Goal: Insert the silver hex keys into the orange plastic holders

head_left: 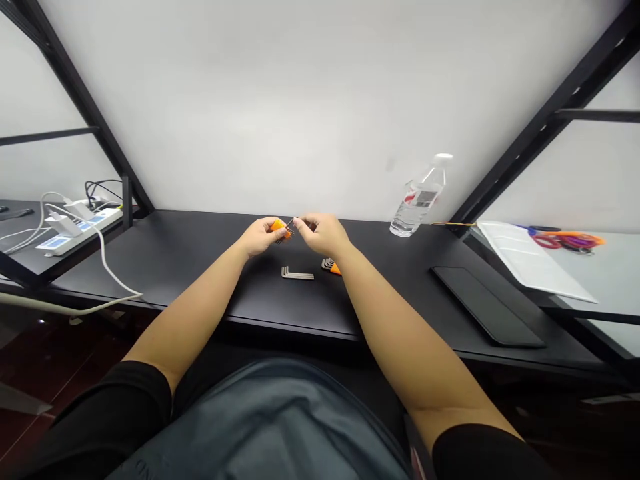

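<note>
Over the black desk, my left hand (259, 237) is closed on an orange hex key holder (280, 227) with metal keys sticking out of it. My right hand (320, 232) pinches a thin metal hex key (291, 222) by one end, right beside the holder; whether that key is seated in the holder I cannot tell. Below the hands, several loose L-shaped hex keys (298, 275) lie side by side on the desk. A second orange holder with hex keys (330, 265) lies to their right, partly hidden behind my right forearm.
A clear water bottle (419, 197) stands at the back right, against the wall. A dark flat tablet-like panel (485, 305) lies at the right. A white tray (533, 261) and scissors (547, 241) are farther right. At the left, a power strip (83, 231) trails white cables.
</note>
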A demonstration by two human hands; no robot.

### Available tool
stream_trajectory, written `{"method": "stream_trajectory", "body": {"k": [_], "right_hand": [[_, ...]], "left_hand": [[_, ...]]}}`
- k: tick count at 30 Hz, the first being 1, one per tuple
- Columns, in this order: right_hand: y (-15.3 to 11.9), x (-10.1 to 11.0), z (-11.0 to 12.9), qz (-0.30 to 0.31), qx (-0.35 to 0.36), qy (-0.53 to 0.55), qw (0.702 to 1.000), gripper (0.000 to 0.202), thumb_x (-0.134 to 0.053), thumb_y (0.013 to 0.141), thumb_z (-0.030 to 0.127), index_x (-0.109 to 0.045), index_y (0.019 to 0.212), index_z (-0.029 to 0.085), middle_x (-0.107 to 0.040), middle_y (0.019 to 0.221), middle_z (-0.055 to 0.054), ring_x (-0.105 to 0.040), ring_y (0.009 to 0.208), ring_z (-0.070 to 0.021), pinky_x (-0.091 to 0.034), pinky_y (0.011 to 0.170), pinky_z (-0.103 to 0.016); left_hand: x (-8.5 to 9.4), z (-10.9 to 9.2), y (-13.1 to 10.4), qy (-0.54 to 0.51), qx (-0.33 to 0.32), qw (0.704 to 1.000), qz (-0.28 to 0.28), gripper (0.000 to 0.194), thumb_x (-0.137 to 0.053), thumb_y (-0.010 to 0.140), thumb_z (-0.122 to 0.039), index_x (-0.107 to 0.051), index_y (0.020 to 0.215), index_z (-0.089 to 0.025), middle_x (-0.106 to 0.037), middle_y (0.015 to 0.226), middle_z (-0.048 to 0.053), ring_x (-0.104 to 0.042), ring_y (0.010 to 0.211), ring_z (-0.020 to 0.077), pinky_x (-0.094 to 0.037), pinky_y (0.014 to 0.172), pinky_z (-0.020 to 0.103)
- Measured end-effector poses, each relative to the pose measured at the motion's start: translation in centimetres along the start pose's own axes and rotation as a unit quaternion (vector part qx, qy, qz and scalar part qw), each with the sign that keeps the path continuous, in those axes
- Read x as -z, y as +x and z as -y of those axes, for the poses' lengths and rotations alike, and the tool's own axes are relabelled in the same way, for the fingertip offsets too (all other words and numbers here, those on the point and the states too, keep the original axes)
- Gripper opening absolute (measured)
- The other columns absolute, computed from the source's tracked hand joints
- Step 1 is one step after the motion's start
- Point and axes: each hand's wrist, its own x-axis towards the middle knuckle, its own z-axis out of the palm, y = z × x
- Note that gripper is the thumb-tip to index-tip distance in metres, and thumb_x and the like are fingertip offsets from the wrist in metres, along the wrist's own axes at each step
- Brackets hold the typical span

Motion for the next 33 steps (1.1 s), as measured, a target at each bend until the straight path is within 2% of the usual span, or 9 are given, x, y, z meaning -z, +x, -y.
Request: {"method": "stream_trajectory", "body": {"k": [5, 8, 11, 14, 22, 24, 27, 30, 33], "right_hand": [[-0.3, 0.3, 0.2, 0.124, 0.004, -0.06, 0.991, 0.038, -0.046, 0.099, 0.046, -0.075, 0.095, 0.022, -0.074, 0.09, -0.005, -0.058, 0.075, -0.0187, -0.034, 0.063, -0.03], [-0.3, 0.7, 0.1, 0.2, -0.001, -0.062, 0.978, 0.038, -0.058, 0.091, 0.058, -0.072, 0.096, 0.023, -0.074, 0.095, -0.005, -0.06, 0.078, -0.0188, -0.036, 0.063, -0.029], [-0.4, 0.9, 0.2, 0.334, -0.013, -0.058, 0.941, 0.047, -0.073, 0.075, 0.066, -0.071, 0.093, 0.023, -0.073, 0.093, -0.004, -0.061, 0.078, -0.0193, -0.037, 0.062, -0.029], [-0.4, 0.8, 0.6, 0.435, -0.017, -0.056, 0.898, 0.037, -0.076, 0.074, 0.057, -0.072, 0.088, 0.023, -0.072, 0.085, -0.003, -0.061, 0.076, -0.0187, -0.038, 0.063, -0.029], [-0.4, 0.8, 1.6, 0.504, -0.029, -0.064, 0.861, 0.036, -0.076, 0.07, 0.056, -0.073, 0.084, 0.022, -0.071, 0.081, -0.001, -0.056, 0.068, -0.0158, -0.037, 0.061, -0.029], [-0.5, 1.1, 1.5, 0.503, -0.012, -0.043, 0.863, 0.033, -0.076, 0.07, 0.053, -0.073, 0.082, 0.022, -0.071, 0.078, 0.0, -0.056, 0.066, -0.0154, -0.039, 0.061, -0.028], [-0.7, 2.0, 0.8, 0.44, 0.008, 0.007, 0.898, 0.025, -0.071, 0.076, 0.046, -0.073, 0.081, 0.022, -0.07, 0.075, 0.0, -0.057, 0.065, -0.0154, -0.041, 0.06, -0.028], [-0.7, 2.8, -0.2, 0.319, 0.024, 0.101, 0.942, 0.021, -0.064, 0.083, 0.041, -0.073, 0.088, 0.022, -0.073, 0.08, -0.002, -0.062, 0.07, -0.0167, -0.046, 0.065, -0.029], [-0.4, 3.0, -1.0, 0.138, 0.031, 0.203, 0.969, 0.027, -0.061, 0.089, 0.044, -0.071, 0.096, 0.02, -0.075, 0.09, -0.005, -0.066, 0.082, -0.019, -0.051, 0.076, -0.032]], "left_hand": [[0.2, 0.1, 0.0, 0.042, 0.007, 0.999, 0.014, 0.04, -0.075, 0.081, -0.052, -0.07, 0.091, -0.013, -0.073, 0.083, 0.007, -0.065, 0.076, 0.0169, -0.051, 0.078, 0.033], [0.3, 0.2, 0.0, 0.049, 0.01, 0.999, 0.015, 0.035, -0.073, 0.082, -0.046, -0.07, 0.093, -0.013, -0.073, 0.084, 0.007, -0.066, 0.076, 0.0168, -0.052, 0.078, 0.033], [0.3, 0.2, -0.1, 0.054, 0.01, 0.998, 0.02, 0.03, -0.072, 0.083, -0.042, -0.071, 0.093, -0.014, -0.075, 0.089, 0.009, -0.068, 0.08, 0.0179, -0.053, 0.081, 0.034], [0.3, 0.0, -0.1, 0.058, 0.014, 0.998, 0.028, 0.028, -0.071, 0.083, -0.041, -0.071, 0.092, -0.014, -0.076, 0.093, 0.01, -0.069, 0.081, 0.0186, -0.054, 0.082, 0.035], [0.1, -0.2, -0.3, 0.073, 0.004, 0.996, 0.046, 0.028, -0.07, 0.085, -0.041, -0.071, 0.092, -0.014, -0.077, 0.096, 0.011, -0.07, 0.084, 0.0186, -0.055, 0.083, 0.035], [0.1, -0.1, -0.3, 0.069, 0.005, 0.996, 0.049, 0.03, -0.071, 0.084, -0.043, -0.072, 0.091, -0.014, -0.077, 0.096, 0.011, -0.07, 0.084, 0.019, -0.055, 0.083, 0.036], [0.2, -0.1, -0.3, 0.07, 0.006, 0.996, 0.049, 0.033, -0.073, 0.082, -0.046, -0.072, 0.091, -0.014, -0.076, 0.094, 0.01, -0.069, 0.083, 0.0189, -0.055, 0.082, 0.036], [0.2, -0.2, -0.2, 0.075, 0.004, 0.996, 0.046, 0.035, -0.074, 0.081, -0.049, -0.072, 0.09, -0.015, -0.076, 0.09, 0.009, -0.068, 0.081, 0.0179, -0.053, 0.08, 0.034], [0.2, -0.3, -0.2, 0.075, 0.0, 0.996, 0.051, 0.036, -0.073, 0.082, -0.05, -0.072, 0.09, -0.015, -0.076, 0.089, 0.009, -0.068, 0.081, 0.0179, -0.053, 0.08, 0.033]]}}
